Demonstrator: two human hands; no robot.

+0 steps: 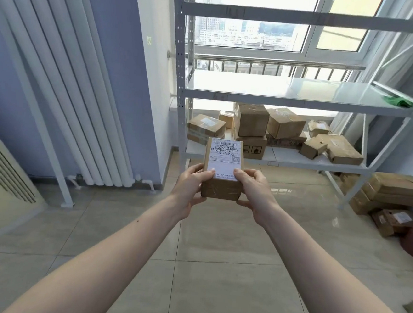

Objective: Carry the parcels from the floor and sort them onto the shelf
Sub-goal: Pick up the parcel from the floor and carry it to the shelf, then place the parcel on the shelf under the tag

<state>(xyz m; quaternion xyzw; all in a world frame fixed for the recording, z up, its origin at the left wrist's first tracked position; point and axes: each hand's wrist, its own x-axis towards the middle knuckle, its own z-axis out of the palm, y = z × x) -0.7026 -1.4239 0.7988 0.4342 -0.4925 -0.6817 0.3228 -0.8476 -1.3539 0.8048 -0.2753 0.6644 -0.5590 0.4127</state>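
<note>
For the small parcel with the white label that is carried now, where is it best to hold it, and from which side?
Grip the small parcel on its two long side faces, one hand from each side, as the left hand and right hand do now. Those faces are flat and parallel. Thumbs rest on the label's near edge and fingers go underneath, so the label stays readable, facing up.

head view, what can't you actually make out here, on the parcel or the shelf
- Held parcel, head view: the label print is too small and blurred to read, and both thumbs cover its lower corners.
- Its underside: hidden by the left hand and right hand.
- Parcels at the back of the bottom shelf: hidden behind the front boxes.
- Floor parcels at right: cut off by the frame edge.
</note>
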